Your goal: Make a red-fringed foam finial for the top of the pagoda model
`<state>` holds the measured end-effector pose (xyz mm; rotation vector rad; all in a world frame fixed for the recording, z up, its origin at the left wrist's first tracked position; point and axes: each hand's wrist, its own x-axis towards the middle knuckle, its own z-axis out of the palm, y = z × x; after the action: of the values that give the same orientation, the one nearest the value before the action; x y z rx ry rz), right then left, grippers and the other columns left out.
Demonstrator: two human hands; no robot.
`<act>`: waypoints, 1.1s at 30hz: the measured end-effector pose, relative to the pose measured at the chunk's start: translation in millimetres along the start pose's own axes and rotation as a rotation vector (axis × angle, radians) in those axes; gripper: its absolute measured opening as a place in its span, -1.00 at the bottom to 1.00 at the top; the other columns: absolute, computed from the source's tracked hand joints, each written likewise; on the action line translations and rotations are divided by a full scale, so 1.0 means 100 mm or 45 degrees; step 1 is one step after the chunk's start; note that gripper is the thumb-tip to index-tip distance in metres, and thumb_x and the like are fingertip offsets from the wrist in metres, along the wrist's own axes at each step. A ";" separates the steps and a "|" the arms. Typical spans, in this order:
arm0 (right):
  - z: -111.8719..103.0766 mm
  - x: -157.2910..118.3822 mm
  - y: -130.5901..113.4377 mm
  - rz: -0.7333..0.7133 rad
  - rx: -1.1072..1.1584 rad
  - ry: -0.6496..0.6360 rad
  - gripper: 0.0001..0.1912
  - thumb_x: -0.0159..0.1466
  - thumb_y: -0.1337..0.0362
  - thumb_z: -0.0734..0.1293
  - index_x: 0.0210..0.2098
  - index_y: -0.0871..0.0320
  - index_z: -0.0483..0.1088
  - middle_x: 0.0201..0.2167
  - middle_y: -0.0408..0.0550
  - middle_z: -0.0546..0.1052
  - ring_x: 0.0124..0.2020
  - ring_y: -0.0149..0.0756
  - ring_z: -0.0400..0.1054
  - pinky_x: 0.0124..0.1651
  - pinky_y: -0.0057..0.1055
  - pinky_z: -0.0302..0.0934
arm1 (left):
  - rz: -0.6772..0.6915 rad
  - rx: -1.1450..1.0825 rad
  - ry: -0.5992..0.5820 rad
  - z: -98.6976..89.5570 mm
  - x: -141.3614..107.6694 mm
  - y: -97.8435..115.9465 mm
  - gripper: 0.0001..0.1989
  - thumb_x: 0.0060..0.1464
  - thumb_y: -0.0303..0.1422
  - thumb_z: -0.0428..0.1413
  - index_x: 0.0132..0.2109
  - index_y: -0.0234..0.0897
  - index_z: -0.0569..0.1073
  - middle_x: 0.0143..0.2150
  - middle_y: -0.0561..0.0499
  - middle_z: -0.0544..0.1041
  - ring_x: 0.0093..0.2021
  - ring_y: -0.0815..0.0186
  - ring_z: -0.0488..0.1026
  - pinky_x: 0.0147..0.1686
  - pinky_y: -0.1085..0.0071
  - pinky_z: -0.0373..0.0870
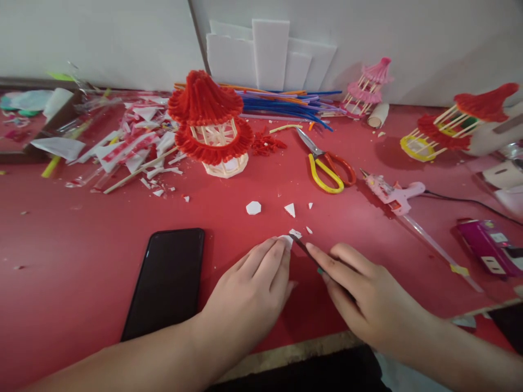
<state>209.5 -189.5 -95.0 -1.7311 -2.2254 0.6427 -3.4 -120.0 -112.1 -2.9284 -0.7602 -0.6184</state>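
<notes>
My left hand (261, 275) has its fingers pressed together on a small white foam board piece (287, 240), pinning it to the red table. Most of that piece is hidden under the fingertips. In my right hand (363, 288) is a slim dark craft knife (301, 246), its tip touching the edge of the piece. The index finger lies along the knife. Just beyond the hands lie a white octagon (254, 207), a white triangle (290, 209) and a few small white offcuts (309, 230).
A black phone (165, 283) lies left of my left hand. Behind stand a red pipe-cleaner pagoda (212, 128), scissors (324, 163) and white boards (271, 51). Scraps (139, 130) heap at the left. On the right are a pink glue gun (392, 193) with its cord and a purple power socket (488, 247).
</notes>
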 end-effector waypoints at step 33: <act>-0.27 0.32 0.06 -0.248 -0.173 -0.278 -0.45 0.34 0.46 0.06 0.30 0.24 0.21 -0.21 0.00 0.46 -0.38 -0.35 0.39 -0.33 -0.36 0.42 | 0.027 -0.005 -0.008 0.03 0.03 0.00 -0.69 0.11 -0.58 0.03 -0.02 -0.59 0.52 -0.09 -0.24 0.60 -0.01 -0.01 0.55 0.03 0.13 0.56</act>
<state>218.6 -152.4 -77.0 -1.5394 -2.6036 0.6770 -0.1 -118.0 -113.4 -2.9395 -0.7287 -0.6094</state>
